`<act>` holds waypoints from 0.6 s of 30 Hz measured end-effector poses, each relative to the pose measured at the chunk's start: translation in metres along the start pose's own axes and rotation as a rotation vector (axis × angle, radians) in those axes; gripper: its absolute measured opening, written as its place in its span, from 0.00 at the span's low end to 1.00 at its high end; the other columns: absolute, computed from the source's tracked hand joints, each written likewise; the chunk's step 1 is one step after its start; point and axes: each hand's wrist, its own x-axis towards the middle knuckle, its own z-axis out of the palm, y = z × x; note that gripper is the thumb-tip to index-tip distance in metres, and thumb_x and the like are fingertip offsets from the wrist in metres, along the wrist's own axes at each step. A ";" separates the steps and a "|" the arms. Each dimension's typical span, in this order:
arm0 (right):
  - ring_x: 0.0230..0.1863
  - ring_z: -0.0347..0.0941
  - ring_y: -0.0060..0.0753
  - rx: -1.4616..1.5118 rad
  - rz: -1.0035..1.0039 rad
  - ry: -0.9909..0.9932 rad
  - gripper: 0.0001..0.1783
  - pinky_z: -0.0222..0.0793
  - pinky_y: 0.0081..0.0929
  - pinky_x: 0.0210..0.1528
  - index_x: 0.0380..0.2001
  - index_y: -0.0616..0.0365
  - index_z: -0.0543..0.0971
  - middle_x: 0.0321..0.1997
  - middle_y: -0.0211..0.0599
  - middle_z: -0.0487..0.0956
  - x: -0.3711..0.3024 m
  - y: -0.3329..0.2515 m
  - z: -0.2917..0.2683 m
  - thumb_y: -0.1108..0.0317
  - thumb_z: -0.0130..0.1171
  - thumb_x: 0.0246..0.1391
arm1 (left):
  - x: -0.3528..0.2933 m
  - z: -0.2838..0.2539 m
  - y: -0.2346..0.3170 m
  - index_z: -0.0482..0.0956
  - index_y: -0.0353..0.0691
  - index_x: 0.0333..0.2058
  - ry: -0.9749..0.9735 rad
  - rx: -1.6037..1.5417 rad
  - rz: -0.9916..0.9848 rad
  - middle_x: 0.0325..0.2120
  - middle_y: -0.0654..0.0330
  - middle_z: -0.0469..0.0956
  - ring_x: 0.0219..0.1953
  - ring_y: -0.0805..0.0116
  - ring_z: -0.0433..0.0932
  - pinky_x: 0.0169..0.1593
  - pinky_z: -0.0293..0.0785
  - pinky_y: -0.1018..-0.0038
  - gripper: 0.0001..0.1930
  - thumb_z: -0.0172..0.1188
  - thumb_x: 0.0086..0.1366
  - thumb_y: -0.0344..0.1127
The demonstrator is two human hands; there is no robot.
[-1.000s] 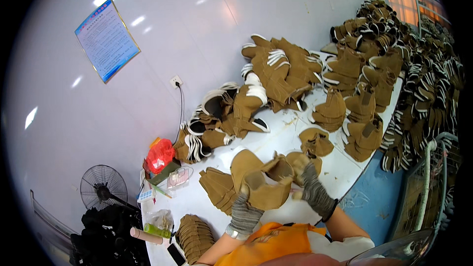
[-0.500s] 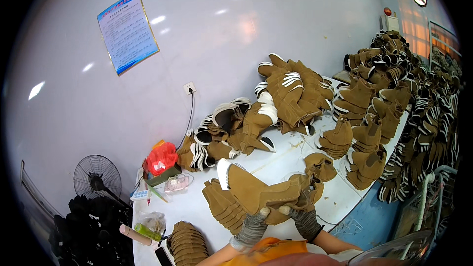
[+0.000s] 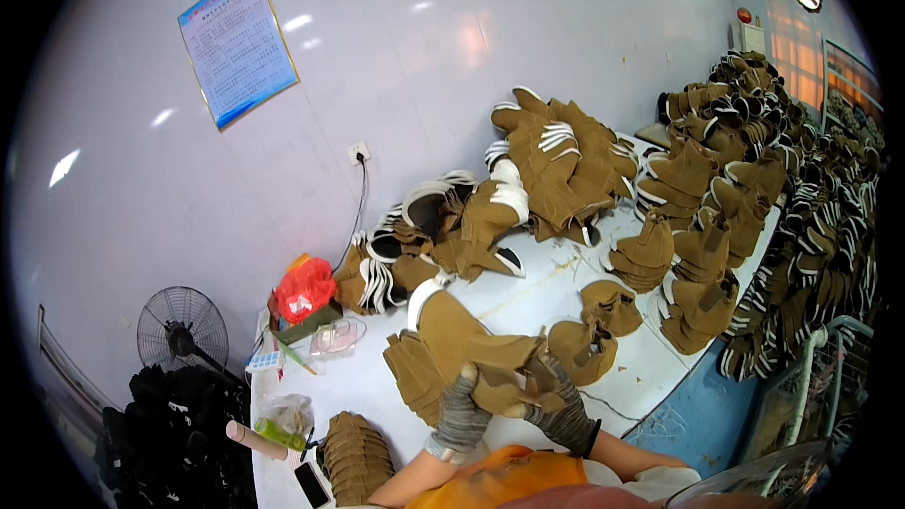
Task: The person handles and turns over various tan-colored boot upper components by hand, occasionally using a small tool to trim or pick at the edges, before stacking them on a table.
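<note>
Both my hands wear grey knitted gloves with bare fingertips. My left hand [image 3: 460, 415] is closed on the near edge of a brown boot upper [image 3: 462, 330] with a white rim at its toe. My right hand [image 3: 564, 410] grips the same upper at its right end, around the open collar. The toe points to the far left, over a stack of brown uppers [image 3: 407, 377]. Just right of my right hand lies another brown upper [image 3: 580, 351], with a further small pile [image 3: 611, 306] behind it.
The white table [image 3: 509, 306] carries heaped uppers [image 3: 566, 165] at the back and stacks [image 3: 698, 311] along the right. At left are a red plastic bag [image 3: 306, 287], a green bottle [image 3: 280, 433], a phone [image 3: 311, 485] and a fan [image 3: 182, 330]. A metal rack [image 3: 811, 386] stands right.
My hands and the held upper have shifted a little left. My right hand now reaches higher on the collar, and the upper beside it shows more fully. The view has tilted slightly.
</note>
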 end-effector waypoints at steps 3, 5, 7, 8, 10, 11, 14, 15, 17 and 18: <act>0.64 0.57 0.40 -0.290 -0.193 0.027 0.48 0.56 0.38 0.62 0.63 0.61 0.54 0.64 0.45 0.60 -0.016 0.007 -0.012 0.62 0.70 0.43 | 0.015 -0.016 0.007 0.65 0.41 0.54 -0.048 -0.146 -0.063 0.46 0.57 0.73 0.46 0.59 0.74 0.50 0.72 0.61 0.29 0.59 0.59 0.51; 0.65 0.55 0.43 -0.231 -0.240 0.002 0.49 0.54 0.41 0.63 0.63 0.60 0.55 0.65 0.44 0.59 -0.003 0.009 -0.022 0.60 0.70 0.42 | 0.018 -0.022 0.012 0.67 0.44 0.54 -0.068 -0.258 -0.109 0.44 0.59 0.76 0.40 0.59 0.76 0.47 0.73 0.62 0.26 0.57 0.61 0.50; 0.63 0.58 0.40 0.177 -0.015 0.109 0.50 0.56 0.37 0.62 0.64 0.59 0.53 0.63 0.44 0.61 0.005 0.006 -0.026 0.58 0.70 0.43 | 0.026 -0.027 0.007 0.70 0.43 0.50 -0.062 -0.338 -0.079 0.35 0.59 0.77 0.37 0.57 0.76 0.46 0.73 0.60 0.23 0.56 0.61 0.50; 0.62 0.59 0.39 0.371 0.099 0.194 0.50 0.57 0.35 0.61 0.65 0.58 0.52 0.63 0.44 0.62 0.006 0.007 -0.028 0.58 0.69 0.44 | 0.027 -0.007 0.011 0.74 0.43 0.40 0.000 -0.258 -0.063 0.34 0.59 0.71 0.36 0.60 0.67 0.43 0.65 0.62 0.17 0.53 0.62 0.49; 0.59 0.62 0.34 0.490 0.212 0.232 0.49 0.59 0.30 0.58 0.65 0.58 0.52 0.61 0.43 0.64 0.006 0.007 -0.033 0.57 0.68 0.46 | 0.029 0.003 0.006 0.71 0.46 0.42 0.109 -0.023 0.120 0.27 0.63 0.69 0.33 0.64 0.67 0.40 0.66 0.64 0.17 0.48 0.64 0.51; 0.57 0.63 0.32 0.416 0.209 0.180 0.48 0.60 0.28 0.57 0.65 0.58 0.52 0.60 0.43 0.65 0.003 0.000 -0.034 0.58 0.67 0.47 | 0.027 0.007 0.014 0.69 0.45 0.45 -0.040 -0.209 0.108 0.23 0.65 0.67 0.30 0.69 0.68 0.37 0.67 0.65 0.17 0.48 0.65 0.50; 0.57 0.64 0.31 0.623 0.351 0.164 0.43 0.60 0.27 0.58 0.63 0.61 0.55 0.55 0.43 0.70 -0.002 -0.005 -0.029 0.65 0.66 0.48 | 0.026 0.001 0.012 0.71 0.46 0.43 -0.230 -0.464 0.055 0.29 0.63 0.73 0.33 0.64 0.72 0.43 0.69 0.60 0.15 0.46 0.66 0.49; 0.57 0.64 0.32 0.663 0.354 0.183 0.42 0.60 0.28 0.58 0.62 0.61 0.56 0.56 0.43 0.69 0.000 -0.006 -0.024 0.67 0.66 0.48 | 0.028 -0.002 0.011 0.71 0.46 0.43 -0.250 -0.472 0.038 0.30 0.63 0.73 0.33 0.64 0.72 0.43 0.69 0.60 0.16 0.47 0.66 0.49; 0.58 0.64 0.33 0.595 0.302 0.230 0.40 0.61 0.29 0.59 0.61 0.60 0.57 0.57 0.43 0.68 -0.002 -0.003 -0.018 0.68 0.66 0.48 | 0.026 -0.003 0.008 0.71 0.46 0.44 -0.201 -0.435 0.012 0.31 0.63 0.73 0.34 0.64 0.72 0.44 0.70 0.61 0.16 0.47 0.66 0.49; 0.58 0.64 0.33 0.556 0.273 0.253 0.39 0.61 0.29 0.59 0.61 0.60 0.58 0.57 0.43 0.68 -0.002 -0.001 -0.016 0.69 0.66 0.47 | 0.026 -0.004 0.007 0.71 0.46 0.44 -0.189 -0.428 -0.001 0.31 0.62 0.73 0.35 0.64 0.72 0.44 0.70 0.61 0.17 0.47 0.65 0.50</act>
